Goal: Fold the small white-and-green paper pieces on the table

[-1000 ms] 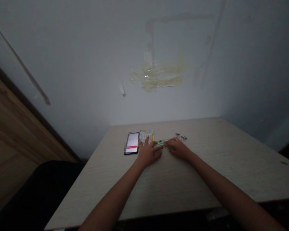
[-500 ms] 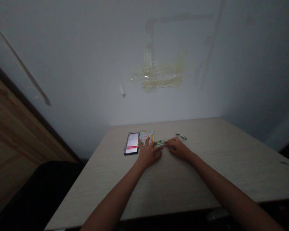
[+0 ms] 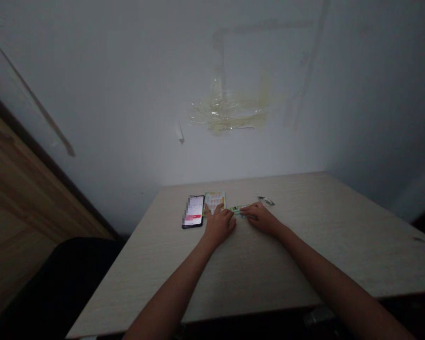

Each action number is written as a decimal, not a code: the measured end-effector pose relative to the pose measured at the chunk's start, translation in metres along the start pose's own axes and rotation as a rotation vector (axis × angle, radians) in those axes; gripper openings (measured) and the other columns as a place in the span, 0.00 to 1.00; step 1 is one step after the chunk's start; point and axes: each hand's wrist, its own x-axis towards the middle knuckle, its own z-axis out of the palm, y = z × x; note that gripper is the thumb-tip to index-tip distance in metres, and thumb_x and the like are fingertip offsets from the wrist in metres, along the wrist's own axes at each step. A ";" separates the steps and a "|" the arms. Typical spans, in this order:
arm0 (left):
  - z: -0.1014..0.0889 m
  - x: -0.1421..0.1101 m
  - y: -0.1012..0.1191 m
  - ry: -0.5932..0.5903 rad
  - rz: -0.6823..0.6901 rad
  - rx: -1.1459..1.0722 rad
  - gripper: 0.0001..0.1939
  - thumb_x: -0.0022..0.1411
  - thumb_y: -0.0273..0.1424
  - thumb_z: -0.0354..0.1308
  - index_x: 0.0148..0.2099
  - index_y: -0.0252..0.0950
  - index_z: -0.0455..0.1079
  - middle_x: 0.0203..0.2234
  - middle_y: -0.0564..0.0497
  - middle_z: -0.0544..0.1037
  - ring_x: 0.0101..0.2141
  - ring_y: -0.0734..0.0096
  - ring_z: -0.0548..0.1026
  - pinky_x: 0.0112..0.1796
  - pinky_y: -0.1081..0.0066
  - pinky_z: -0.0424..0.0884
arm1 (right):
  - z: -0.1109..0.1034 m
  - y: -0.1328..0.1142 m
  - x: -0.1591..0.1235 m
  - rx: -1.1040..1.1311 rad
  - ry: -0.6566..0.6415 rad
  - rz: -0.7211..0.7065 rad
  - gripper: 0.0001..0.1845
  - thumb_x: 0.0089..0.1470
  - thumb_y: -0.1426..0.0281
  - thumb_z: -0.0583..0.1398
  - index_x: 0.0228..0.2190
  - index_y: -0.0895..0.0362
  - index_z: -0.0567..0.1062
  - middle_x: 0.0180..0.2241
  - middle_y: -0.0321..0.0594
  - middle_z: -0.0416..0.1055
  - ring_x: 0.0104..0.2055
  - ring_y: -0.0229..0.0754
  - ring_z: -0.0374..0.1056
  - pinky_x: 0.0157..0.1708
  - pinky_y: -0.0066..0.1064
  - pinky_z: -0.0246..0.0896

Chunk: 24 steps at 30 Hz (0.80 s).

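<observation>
My left hand (image 3: 218, 225) rests on the table with thumb and forefinger apart, over the lower edge of a printed sheet (image 3: 214, 199) with white, green and yellow areas. Its other fingers bend at the left end of a narrow green printed strip (image 3: 235, 209), which looks like folded paper. On the strip's right end, the fingers of my right hand (image 3: 262, 219) are closed together. The fingertips partly hide both ends of the strip. Left of the sheet lies a phone (image 3: 194, 210) with its screen lit.
Beyond my right hand lies a small crumpled or folded scrap (image 3: 266, 201). The pale wooden table (image 3: 262, 274) meets a wall (image 3: 134, 94) bearing yellowed clear tape (image 3: 233, 113). A dark shape (image 3: 63, 278) stands left of the table, by a wooden panel (image 3: 14, 179).
My left hand's outer fingers have drawn in from their spread and bent, uncovering a little more table near the strip. The right hand, phone and sheet stay in place.
</observation>
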 end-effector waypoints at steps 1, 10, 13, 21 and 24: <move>0.000 0.000 0.000 -0.005 0.005 0.001 0.13 0.66 0.38 0.52 0.50 0.46 0.72 0.46 0.50 0.79 0.60 0.52 0.62 0.57 0.27 0.28 | 0.000 0.000 0.000 -0.005 -0.001 -0.004 0.23 0.52 0.78 0.57 0.48 0.51 0.77 0.50 0.40 0.75 0.53 0.46 0.64 0.54 0.44 0.59; -0.002 -0.003 0.000 -0.021 -0.002 0.009 0.16 0.64 0.42 0.54 0.53 0.50 0.70 0.48 0.52 0.77 0.60 0.49 0.59 0.56 0.26 0.29 | 0.001 0.001 0.001 -0.044 -0.002 -0.013 0.23 0.51 0.78 0.57 0.48 0.51 0.77 0.50 0.39 0.75 0.52 0.46 0.65 0.54 0.44 0.59; -0.002 -0.004 0.000 -0.035 -0.005 0.010 0.16 0.64 0.43 0.54 0.54 0.52 0.70 0.49 0.52 0.76 0.61 0.49 0.59 0.56 0.26 0.29 | 0.001 0.002 0.001 -0.049 -0.003 -0.005 0.23 0.51 0.78 0.57 0.48 0.51 0.77 0.50 0.39 0.75 0.51 0.47 0.65 0.54 0.44 0.60; 0.000 -0.006 0.000 -0.062 0.010 0.029 0.18 0.63 0.47 0.54 0.55 0.59 0.69 0.53 0.51 0.72 0.60 0.46 0.58 0.55 0.25 0.31 | 0.002 0.005 0.000 -0.030 0.003 0.003 0.23 0.51 0.78 0.57 0.48 0.51 0.77 0.50 0.39 0.74 0.52 0.47 0.64 0.54 0.44 0.59; 0.002 -0.007 0.001 -0.083 0.023 0.029 0.19 0.63 0.48 0.54 0.56 0.62 0.67 0.54 0.50 0.70 0.61 0.46 0.57 0.55 0.25 0.33 | 0.003 0.006 0.000 -0.028 -0.010 0.010 0.24 0.50 0.78 0.57 0.48 0.50 0.77 0.50 0.39 0.74 0.52 0.46 0.64 0.54 0.44 0.59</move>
